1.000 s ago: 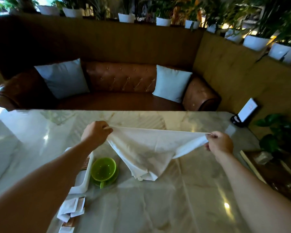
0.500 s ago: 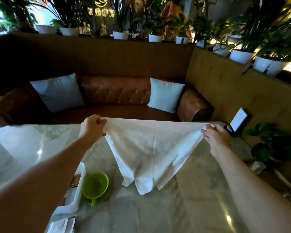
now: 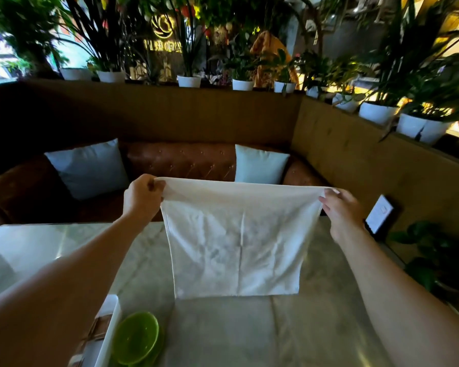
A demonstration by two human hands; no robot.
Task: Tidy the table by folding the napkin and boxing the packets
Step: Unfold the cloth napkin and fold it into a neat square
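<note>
- Both hands pinch the napkin (image 3: 233, 239) by its top corners: left hand (image 3: 141, 200) w/ fingers curled round the left corner, right hand (image 3: 341, 207) w/ thumb and fingers nipping the right corner, other fingers fairly straight.
- Head view: napkin hangs flat and square between the hands, top edge taut, above the far part of the marble table (image 3: 289, 327); can't tell if the bottom edge touches the top.
- Change vs 1 s ago: cloth was a bunched, sagging triangle held low; now raised and pulled out, all four edges roughly straight, centre crease visible. Probably the shake-out is done and folding can start, likely by laying it down or bringing corners together.
- White box (image 3: 109, 329) sits bottom left, just beside a green bowl (image 3: 137, 337); brownish bits inside may be packets, too cut off to be sure.
- Boxing the packets looks not yet begun.
- Card stand (image 3: 379, 217) at the far right edge, well clear of the cloth.
</note>
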